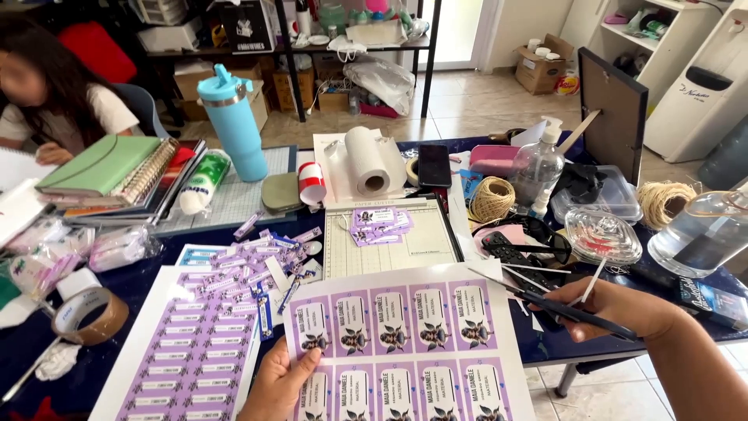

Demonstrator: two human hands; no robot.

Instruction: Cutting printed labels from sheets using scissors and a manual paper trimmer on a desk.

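My left hand (282,383) pinches the lower left edge of a white sheet (405,343) printed with rows of purple labels, holding it over the table's near edge. My right hand (619,310) grips dark scissors (545,302), blades pointing left toward the sheet's upper right corner, apart from the paper. A second sheet of smaller purple labels (183,351) lies flat to the left, with several cut label strips (257,269) scattered above it.
A paper trimmer board (389,245) holds cut labels. A blue tumbler (234,125), paper towel roll (366,160), phone (434,165), twine balls (492,199), spray bottle (538,168), notebooks (109,171) and a tape roll (92,314) crowd the table. A person sits far left.
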